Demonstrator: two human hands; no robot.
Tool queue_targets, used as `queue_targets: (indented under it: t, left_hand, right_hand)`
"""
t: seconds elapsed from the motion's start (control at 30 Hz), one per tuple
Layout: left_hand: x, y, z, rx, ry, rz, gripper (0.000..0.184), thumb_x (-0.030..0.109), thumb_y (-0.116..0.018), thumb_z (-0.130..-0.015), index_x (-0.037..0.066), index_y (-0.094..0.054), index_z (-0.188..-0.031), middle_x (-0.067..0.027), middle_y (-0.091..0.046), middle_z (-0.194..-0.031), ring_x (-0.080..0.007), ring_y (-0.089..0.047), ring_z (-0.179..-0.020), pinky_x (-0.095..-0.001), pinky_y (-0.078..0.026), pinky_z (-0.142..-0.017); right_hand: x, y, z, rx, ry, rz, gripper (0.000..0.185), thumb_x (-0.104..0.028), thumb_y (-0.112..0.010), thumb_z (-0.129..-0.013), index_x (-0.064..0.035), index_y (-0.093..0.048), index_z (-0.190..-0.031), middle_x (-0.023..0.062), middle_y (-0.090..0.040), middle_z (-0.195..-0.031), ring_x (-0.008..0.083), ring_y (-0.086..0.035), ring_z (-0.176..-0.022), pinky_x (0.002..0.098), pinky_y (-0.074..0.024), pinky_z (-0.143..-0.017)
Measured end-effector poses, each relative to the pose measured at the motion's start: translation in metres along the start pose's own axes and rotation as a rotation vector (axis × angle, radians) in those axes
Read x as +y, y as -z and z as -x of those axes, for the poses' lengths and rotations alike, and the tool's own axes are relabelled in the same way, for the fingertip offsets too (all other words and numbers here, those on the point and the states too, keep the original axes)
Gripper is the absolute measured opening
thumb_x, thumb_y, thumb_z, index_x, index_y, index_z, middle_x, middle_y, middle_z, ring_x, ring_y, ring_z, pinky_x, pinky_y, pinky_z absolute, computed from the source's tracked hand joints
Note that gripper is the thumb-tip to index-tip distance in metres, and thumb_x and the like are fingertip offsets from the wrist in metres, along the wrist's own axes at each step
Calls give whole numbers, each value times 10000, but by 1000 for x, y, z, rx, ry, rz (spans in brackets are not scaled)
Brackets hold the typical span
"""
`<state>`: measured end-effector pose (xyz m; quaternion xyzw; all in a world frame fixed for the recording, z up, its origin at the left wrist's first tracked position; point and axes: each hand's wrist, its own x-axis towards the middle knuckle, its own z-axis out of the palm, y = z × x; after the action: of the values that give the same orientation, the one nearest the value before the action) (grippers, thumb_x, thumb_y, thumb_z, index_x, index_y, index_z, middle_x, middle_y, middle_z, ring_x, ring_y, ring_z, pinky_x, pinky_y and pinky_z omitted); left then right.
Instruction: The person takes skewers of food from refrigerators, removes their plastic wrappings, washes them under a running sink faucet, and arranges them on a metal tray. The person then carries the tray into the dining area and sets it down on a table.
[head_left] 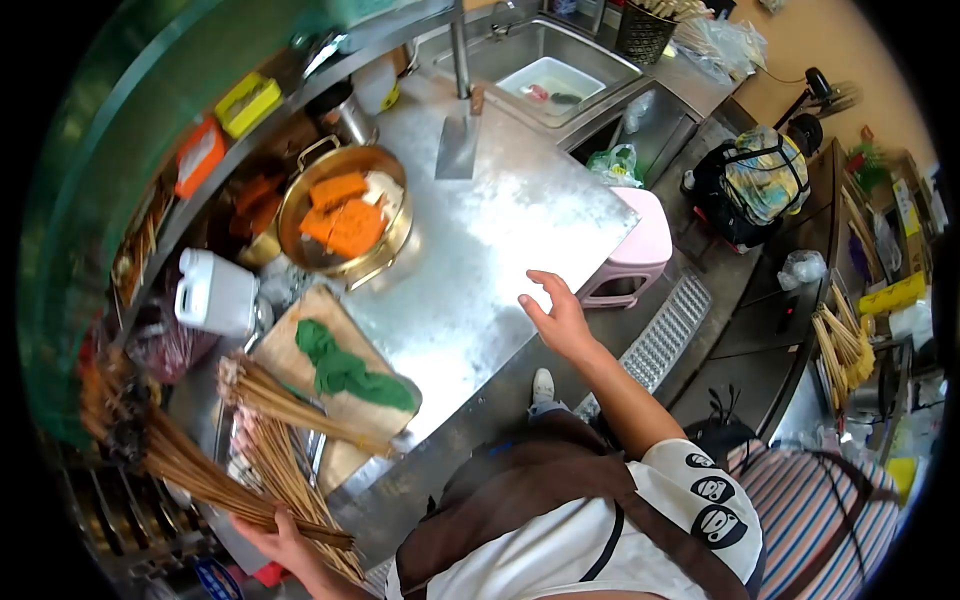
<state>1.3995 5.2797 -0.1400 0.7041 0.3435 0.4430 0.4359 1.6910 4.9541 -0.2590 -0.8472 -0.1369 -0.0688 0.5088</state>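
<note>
One skewer bundle (pixel 200 472)'s up, clamped in the left hand (pixel 275 541) beside the cutting board (pixel 278 351); another bundle (pixel 300 404) lies across it, unheld. Right hand (pixel 563 322), right of it: empty, fingers apart!

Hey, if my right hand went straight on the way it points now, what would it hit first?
Your right hand would probably meet the shiny silver steel tabletop; depth is unclear, so it may pass over. Beyond, the line heads roughly between the round gold metal pot and broad grey cleaver.
</note>
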Motion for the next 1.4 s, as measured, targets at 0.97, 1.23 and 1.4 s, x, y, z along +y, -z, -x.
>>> queue_targets:
  t: [0.97,1.23,1.4]
  left_hand:
    - [121,-547,116,-895,503,485,150,140,-542,-885,8,-478,-913,-100,-552,-785,-116,-496,-589,-240,-412,-479]
    - [164,-614,187,-783,586,421,255,184,-559,-878,-14,-484,-1019,-156,-592,-885,-153,-557,-641,-268,-503,-568]
    - [163,-639,187,-783,544,377,297,201,-553,-880,-29,-488,-1056,-183,-600,-967,-163,-582,-653,-260,-504,-551]
  right_hand:
    - [285,389,69,742,-636,-49,209,-133,-543,-884,41,-595,-988,82,-639,-878,137,-592,-847,254,-455,-778]
    - [376,495,-58,434,-565,-15,235,-159,-537,-891,37,-595,-1007,72,-636,-892,126,-577,-859,248,-439,-778]
    - [363,502,-189,320,-439,-19,292,-193,-533,-900,22,-564,-1095,81,-622,-999,135,-561,-929,249,-419,-829]
